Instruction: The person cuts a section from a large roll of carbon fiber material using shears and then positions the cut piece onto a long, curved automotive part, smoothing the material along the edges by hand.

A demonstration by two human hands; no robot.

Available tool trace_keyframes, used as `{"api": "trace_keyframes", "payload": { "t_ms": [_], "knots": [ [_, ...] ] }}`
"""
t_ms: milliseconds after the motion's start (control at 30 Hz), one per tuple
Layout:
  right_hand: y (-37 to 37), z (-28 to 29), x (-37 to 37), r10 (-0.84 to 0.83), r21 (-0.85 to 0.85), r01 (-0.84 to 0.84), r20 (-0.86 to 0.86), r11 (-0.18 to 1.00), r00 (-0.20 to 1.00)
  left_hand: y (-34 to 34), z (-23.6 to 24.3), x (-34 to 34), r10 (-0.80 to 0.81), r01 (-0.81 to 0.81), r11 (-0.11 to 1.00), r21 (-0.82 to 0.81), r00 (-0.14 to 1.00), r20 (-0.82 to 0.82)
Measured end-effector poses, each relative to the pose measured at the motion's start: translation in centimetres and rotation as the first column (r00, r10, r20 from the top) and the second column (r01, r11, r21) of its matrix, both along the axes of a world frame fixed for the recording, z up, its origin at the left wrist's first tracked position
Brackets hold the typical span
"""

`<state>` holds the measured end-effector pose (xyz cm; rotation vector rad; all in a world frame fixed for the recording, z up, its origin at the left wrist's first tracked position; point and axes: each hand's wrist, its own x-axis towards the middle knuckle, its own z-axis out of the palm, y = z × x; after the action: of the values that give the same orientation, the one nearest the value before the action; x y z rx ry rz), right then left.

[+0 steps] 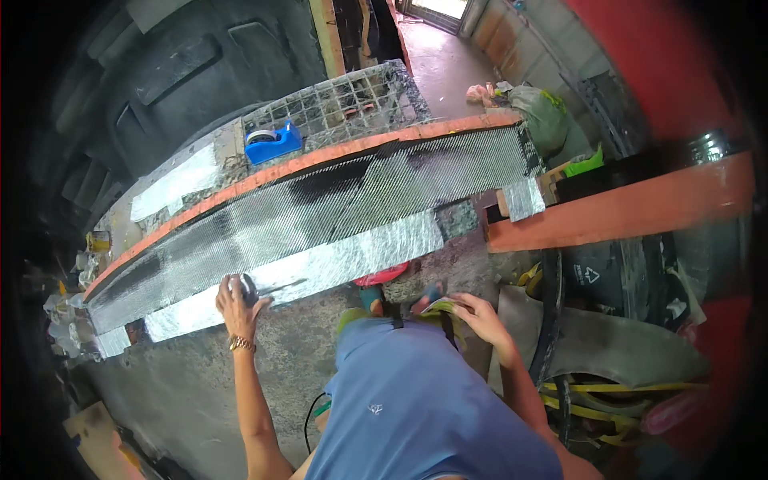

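Observation:
A long curved panel of woven silver-and-black cloth [320, 200] with an orange edge [320, 156] lies across in front of me. Along its near side runs a white fibrous strip [352, 254]. My left hand [236, 308], a gold watch on its wrist, rests at this strip, thumb held away from the fingers. A dark patch beside those fingers may be shadow. Near my waist, my right hand [478, 318] is closed, thumb and fingers pinching a thin pale edge [442, 305] that I cannot make out further.
A blue tape dispenser [274, 144] stands beyond the panel, near a grimy grid [344, 104] and a white sheet [178, 182]. To the right are an orange beam [624, 204], a green sack [540, 120] and a heap of dark parts with yellow straps [608, 408].

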<state>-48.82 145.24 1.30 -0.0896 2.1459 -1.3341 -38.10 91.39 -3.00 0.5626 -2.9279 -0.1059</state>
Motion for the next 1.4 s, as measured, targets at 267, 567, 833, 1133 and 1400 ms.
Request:
{"api": "trace_keyframes", "payload": {
  "t_ms": [267,567,833,1133,1400],
  "knots": [
    [-2.7,4.1,-20.2,0.215,0.065,-0.208,-0.444,0.976,0.87,17.0,2.8,-6.9,0.01,0.078,0.948,0.308,0.961,-0.276],
    [-6.4,2.3,-35.0,0.303,0.096,-0.34,-0.714,0.935,0.632,31.9,3.8,-24.5,-0.107,0.278,0.822,0.498,0.932,-0.345],
    [-8.6,-0.7,-36.4,0.355,0.187,-0.328,-0.724,0.926,0.592,26.0,-0.4,-32.7,0.202,0.034,0.86,0.51,0.894,-0.4],
    [-12.6,-2.5,-37.0,0.388,0.258,-0.303,-0.752,0.917,0.533,25.8,-1.1,-33.8,0.194,-0.035,0.903,0.429,0.923,-0.333],
    [-13.7,-3.2,-37.1,0.388,0.261,-0.304,-0.767,0.916,0.511,26.4,0.0,-33.2,-0.197,0.289,0.918,0.271,0.926,-0.323]
  ]
}}
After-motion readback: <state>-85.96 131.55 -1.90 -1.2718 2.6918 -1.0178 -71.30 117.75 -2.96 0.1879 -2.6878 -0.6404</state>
